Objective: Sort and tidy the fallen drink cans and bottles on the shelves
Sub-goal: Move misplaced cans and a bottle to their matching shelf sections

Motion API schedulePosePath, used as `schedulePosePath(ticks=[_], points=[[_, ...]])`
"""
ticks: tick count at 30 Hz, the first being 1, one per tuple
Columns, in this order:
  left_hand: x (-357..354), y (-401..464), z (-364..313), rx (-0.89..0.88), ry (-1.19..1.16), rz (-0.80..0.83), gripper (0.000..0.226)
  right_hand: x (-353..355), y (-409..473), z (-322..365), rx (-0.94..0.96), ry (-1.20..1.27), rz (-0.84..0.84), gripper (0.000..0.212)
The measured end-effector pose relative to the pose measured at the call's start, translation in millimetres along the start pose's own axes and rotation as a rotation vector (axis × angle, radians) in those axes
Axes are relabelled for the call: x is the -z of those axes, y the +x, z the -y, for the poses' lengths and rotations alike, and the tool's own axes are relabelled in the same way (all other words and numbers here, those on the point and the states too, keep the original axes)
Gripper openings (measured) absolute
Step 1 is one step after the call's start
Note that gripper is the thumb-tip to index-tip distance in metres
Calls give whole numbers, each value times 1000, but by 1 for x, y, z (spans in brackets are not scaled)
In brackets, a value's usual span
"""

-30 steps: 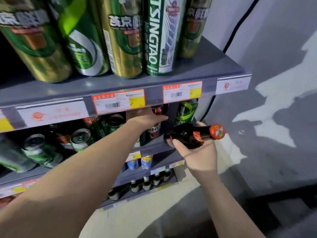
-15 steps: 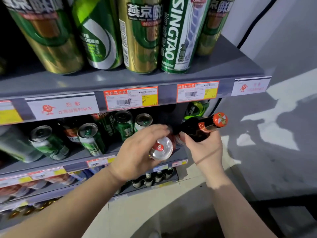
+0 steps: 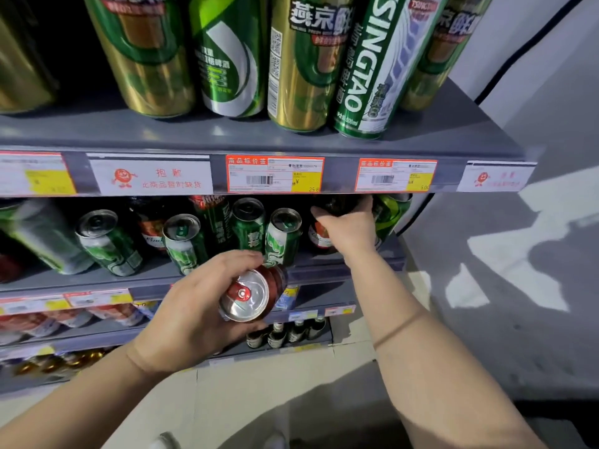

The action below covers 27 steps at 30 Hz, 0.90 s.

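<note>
A red can is held by the left hand in front of the shelves, its silver top turned toward the camera; the fingers are curled round its body, with the thumb below. The can is kept clear of the shelf, just near of the middle shelf edge. The right hand is reached into the right end of the middle shelf, where a dark bottle is gripped; its fingers are wrapped round the bottle, which is partly hidden under the upper shelf edge. Whether the bottle is resting on the shelf cannot be told. Left of that hand, several green cans are stood upright or tilted on the middle shelf. On the upper shelf tall green and gold cans are lined up, and price labels are fixed along its front edge.
</note>
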State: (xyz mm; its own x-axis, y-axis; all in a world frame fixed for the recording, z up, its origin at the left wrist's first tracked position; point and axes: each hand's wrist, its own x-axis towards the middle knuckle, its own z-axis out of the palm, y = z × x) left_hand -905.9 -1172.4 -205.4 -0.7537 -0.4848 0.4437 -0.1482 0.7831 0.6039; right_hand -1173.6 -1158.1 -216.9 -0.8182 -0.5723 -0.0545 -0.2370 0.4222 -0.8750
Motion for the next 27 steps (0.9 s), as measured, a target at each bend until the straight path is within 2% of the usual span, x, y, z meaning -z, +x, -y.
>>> schedulePosePath(ticks=[2,7,10,12,15,17,20,22,27], points=[[2,-5,2,63,10,11,75,-7,7,3,-1,3,14,88],[3,-12,6,262,-35,-9,95,-17,9,-7,39,11,25,78],[4,-14,9,341,-105,-68,91,-18,-4,-24,69,6,-11,77],[5,-15,10,403,-146,-109,91,-17,-19,-35,33,68,-106,70],[8,-15,11,461,-194,-173,86,-8,-28,-49,13,156,-389,59],[10,-14,11,488,-211,-198,83,8,-16,-50,-26,147,-514,66],[11,-13,7,525,-253,-231,78,33,13,-46,-107,69,-430,96],[11,-14,3,532,-250,-234,77,41,32,-48,-69,80,-343,106],[14,-20,-3,582,-253,-256,83,49,50,-53,-34,32,-248,85]])
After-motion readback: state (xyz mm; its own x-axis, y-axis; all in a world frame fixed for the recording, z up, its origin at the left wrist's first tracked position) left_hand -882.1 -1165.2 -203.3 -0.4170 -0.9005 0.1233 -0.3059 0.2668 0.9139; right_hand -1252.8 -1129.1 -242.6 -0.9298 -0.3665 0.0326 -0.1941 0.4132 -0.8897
